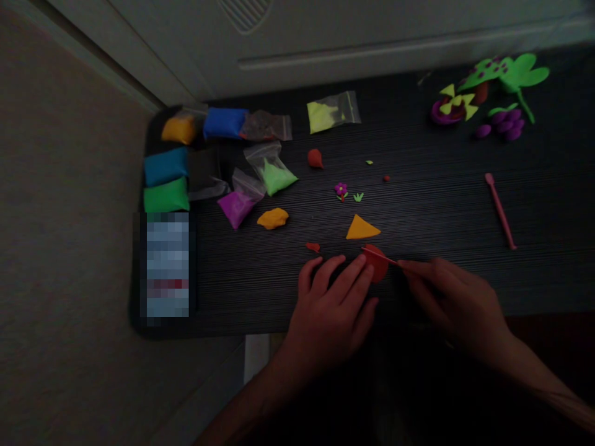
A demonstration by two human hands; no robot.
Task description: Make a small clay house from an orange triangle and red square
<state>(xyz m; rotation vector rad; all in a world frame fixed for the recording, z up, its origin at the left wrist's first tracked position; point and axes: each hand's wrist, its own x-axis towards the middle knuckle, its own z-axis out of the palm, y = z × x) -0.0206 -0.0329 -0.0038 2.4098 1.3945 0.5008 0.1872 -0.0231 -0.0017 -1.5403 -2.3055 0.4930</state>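
My right hand (458, 294) pinches a thin pink modelling tool (388, 258), its blade lying across a flat red clay disc (379, 267). Fingers stretched out, my left hand (332, 300) rests on the dark table with its fingertips at the disc's left edge. Just above the disc lies an orange clay triangle (361, 228). A small red clay scrap (313, 247) is near my left fingertips. Farther up are a tiny purple clay flower (341, 189), a small green clay leaf piece (358, 197) and a red clay lump (315, 158).
Bags of coloured clay, such as a blue pack (225, 122) and a purple one (236, 207), fill the left side near a pixelated phone-like object (167, 266). Finished clay pieces, including purple grapes (509, 125), stand at the back right. A second pink tool (501, 212) lies right.
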